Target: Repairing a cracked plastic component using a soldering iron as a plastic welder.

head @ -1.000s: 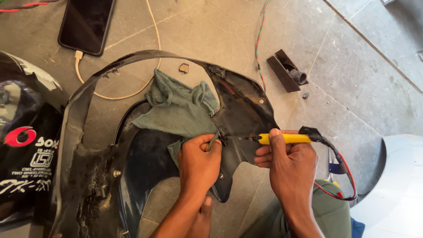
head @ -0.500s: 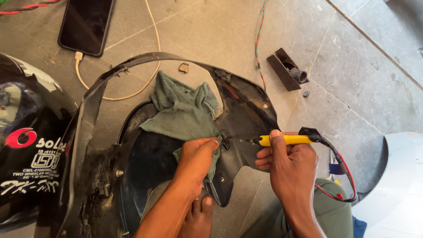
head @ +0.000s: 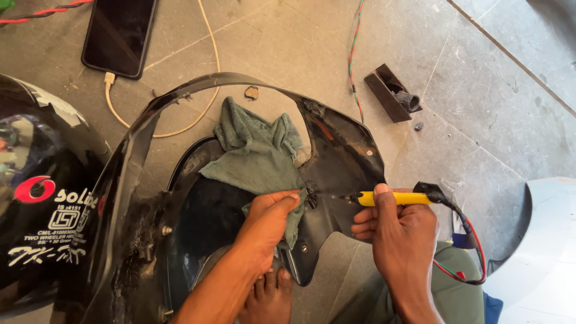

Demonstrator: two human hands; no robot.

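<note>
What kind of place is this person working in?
Probably an informal repair spot on a stone-tiled floor: a black plastic vehicle body panel lies there, the right hand holds a yellow wired soldering tool, and a glossy black helmet sits nearby.
</note>
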